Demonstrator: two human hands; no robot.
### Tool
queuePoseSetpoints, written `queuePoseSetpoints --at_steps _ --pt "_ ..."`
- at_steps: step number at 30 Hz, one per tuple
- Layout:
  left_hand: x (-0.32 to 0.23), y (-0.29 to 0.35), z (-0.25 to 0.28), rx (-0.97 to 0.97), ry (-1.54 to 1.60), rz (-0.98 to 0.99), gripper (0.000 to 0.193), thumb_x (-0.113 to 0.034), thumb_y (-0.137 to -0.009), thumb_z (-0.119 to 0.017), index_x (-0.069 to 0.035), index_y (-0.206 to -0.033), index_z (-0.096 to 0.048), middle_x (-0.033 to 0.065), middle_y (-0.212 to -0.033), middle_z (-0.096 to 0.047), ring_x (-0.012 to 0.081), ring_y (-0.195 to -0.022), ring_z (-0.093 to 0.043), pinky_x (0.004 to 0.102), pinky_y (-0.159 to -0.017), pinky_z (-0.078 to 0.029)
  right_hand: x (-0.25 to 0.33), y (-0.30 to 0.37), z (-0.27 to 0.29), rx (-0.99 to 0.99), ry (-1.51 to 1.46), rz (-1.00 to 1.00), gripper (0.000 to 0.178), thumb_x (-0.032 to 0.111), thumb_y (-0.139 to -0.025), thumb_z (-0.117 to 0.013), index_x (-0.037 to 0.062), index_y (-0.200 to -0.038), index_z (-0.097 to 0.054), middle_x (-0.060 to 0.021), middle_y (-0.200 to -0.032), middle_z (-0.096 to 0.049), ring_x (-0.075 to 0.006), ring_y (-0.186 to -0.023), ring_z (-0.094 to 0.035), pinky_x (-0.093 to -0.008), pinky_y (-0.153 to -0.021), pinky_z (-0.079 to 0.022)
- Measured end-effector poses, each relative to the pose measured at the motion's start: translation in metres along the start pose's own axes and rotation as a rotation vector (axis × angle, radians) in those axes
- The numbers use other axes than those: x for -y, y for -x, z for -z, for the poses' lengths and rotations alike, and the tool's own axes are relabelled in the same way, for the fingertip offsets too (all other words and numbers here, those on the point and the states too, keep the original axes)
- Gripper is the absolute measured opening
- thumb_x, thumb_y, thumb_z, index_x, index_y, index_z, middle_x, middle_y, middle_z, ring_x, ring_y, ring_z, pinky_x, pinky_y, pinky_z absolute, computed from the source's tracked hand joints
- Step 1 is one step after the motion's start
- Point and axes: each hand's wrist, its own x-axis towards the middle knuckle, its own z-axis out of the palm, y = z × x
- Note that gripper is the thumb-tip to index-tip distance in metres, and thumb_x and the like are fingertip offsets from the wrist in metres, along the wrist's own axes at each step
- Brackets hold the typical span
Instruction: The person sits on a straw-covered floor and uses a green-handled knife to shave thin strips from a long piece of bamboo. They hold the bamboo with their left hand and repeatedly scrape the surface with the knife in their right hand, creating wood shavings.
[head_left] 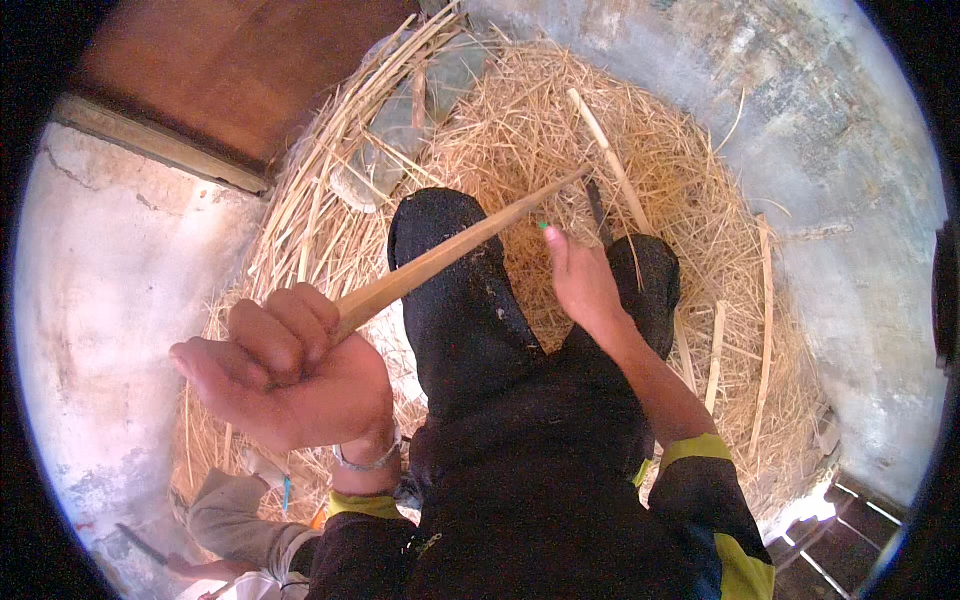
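My left hand [290, 375] is raised at the left, its fingers wrapped round the thick end of a long split bamboo strip [450, 248]. The strip slants up to the right across my knees and narrows to its far tip. My right hand [587, 285] is closed between my knees, the thumb pointing up beside a small green bit. A dark, narrow knife blade [597, 208] stands out beyond its knuckles, close to the strip's tip. The knife's handle is hidden in the hand.
Straw-like shavings [530, 110] cover the floor. Loose bamboo strips [610, 160] lie on them, and a bundle of thin sticks [340, 130] is at the upper left. Walls [840, 130] curve round. At the lower left sits another person [235, 515], near a dark blade [140, 543].
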Motion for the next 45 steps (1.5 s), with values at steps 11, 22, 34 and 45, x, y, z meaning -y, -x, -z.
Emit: queuePoseSetpoints --at_steps 11,22,34,45 --pt "0.001 -0.007 -0.005 0.092 -0.034 -0.016 0.040 -0.037 -0.097 -0.031 -0.020 -0.061 -0.026 -0.0046 -0.047 -0.019 0.0077 -0.037 -0.018 0.0242 -0.037 -0.019 0.026 0.005 0.002 -0.018 -0.137 -0.003 0.046 0.033 -0.095 -0.032 -0.0043 -0.091 -0.058 -0.0311 -0.079 -0.057 -0.0486 -0.076 -0.054 -0.0541 -0.072 -0.043" --pt "0.004 0.002 -0.003 0.125 0.061 0.001 0.041 -0.039 -0.096 -0.032 -0.021 -0.060 -0.022 -0.0049 -0.046 -0.018 0.0064 -0.035 -0.014 0.0215 -0.035 -0.016 0.034 0.013 0.009 0.004 -0.144 0.060 0.040 0.029 -0.094 -0.036 -0.0032 -0.087 -0.058 -0.0261 -0.072 -0.058 -0.0458 -0.070 -0.056 -0.0506 -0.064 -0.044" --pt "0.008 -0.016 -0.004 -0.068 -0.048 -0.002 0.040 -0.043 -0.096 -0.026 -0.019 -0.064 -0.026 -0.0033 -0.045 -0.020 0.0070 -0.032 -0.018 0.0204 -0.031 -0.021 0.005 -0.001 -0.014 -0.082 -0.016 -0.050 0.045 0.035 -0.094 -0.037 -0.0019 -0.081 -0.059 -0.0245 -0.063 -0.058 -0.0429 -0.057 -0.057 -0.0519 -0.055 -0.046" --pt "0.003 0.002 -0.016 -0.028 -0.053 -0.020 0.041 -0.037 -0.096 -0.033 -0.020 -0.060 -0.023 -0.0051 -0.047 -0.017 0.0058 -0.035 -0.013 0.0210 -0.034 -0.014 -0.001 -0.003 -0.002 -0.008 -0.086 -0.164 0.049 0.035 -0.095 -0.031 -0.0047 -0.089 -0.058 -0.0294 -0.083 -0.058 -0.0465 -0.079 -0.056 -0.0518 -0.069 -0.044"
